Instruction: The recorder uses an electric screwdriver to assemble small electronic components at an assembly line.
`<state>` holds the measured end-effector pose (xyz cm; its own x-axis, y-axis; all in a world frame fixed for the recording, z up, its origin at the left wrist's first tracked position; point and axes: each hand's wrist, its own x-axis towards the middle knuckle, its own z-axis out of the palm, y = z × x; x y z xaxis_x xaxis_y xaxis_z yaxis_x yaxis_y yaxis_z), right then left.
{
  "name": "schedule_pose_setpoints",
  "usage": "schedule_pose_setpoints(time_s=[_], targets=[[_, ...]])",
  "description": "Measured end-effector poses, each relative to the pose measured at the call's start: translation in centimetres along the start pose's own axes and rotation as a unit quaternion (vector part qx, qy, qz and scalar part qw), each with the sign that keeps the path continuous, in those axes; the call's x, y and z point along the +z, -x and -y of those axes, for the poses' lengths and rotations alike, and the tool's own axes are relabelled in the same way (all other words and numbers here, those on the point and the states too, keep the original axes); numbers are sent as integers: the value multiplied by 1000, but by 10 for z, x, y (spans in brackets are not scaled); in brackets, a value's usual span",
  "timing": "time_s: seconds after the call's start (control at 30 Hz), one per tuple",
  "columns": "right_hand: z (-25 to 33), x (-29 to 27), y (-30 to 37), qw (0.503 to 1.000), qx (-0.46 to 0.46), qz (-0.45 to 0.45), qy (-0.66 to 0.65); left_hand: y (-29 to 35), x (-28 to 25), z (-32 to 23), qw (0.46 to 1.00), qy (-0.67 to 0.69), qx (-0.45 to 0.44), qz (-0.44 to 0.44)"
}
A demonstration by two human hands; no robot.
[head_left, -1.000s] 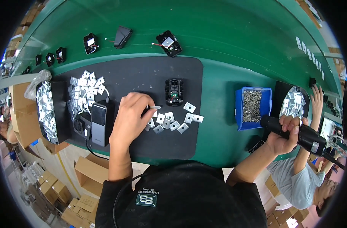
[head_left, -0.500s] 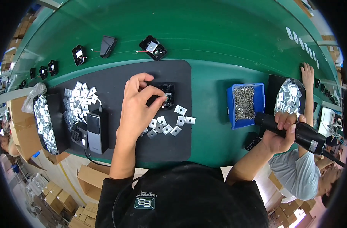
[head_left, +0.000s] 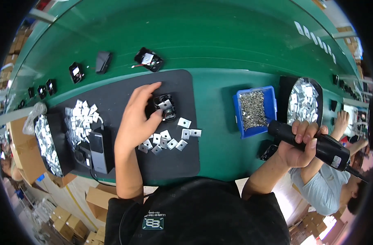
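My left hand rests on a small black square part on the black mat, fingers pinching its left side. A silver plate sits on top of that part. Several small silver square plates lie loose on the mat just below my hand. My right hand is held off the table's right front, closed round a black electric screwdriver whose cable trails right.
A blue bin of screws stands right of the mat, a black tray of silver plates beyond it. Left: a plate pile, a black device, another tray. Black parts lie on the green belt. Another person works at right.
My left hand moved up from the loose plates to the black part and set a silver plate on it. The right hand with the screwdriver stayed roughly in place.
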<state>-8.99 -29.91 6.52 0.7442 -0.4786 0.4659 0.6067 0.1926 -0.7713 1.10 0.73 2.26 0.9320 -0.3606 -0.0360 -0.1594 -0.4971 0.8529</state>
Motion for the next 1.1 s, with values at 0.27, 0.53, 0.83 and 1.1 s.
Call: schedule_pose_setpoints(time_s=[0.27, 0.53, 0.83, 1.1], targets=[[19, 25, 1, 990, -31, 58, -124, 25, 29, -47, 992, 55, 107, -25], [20, 48, 7, 983, -7, 96, -157, 16, 92, -74, 972, 89, 216, 22], [11, 55, 10, 976, 34, 110, -184, 20, 88, -57, 970, 82, 229, 22], [1, 58, 12, 971, 35, 176, -155, 22, 82, -48, 976, 53, 206, 42]])
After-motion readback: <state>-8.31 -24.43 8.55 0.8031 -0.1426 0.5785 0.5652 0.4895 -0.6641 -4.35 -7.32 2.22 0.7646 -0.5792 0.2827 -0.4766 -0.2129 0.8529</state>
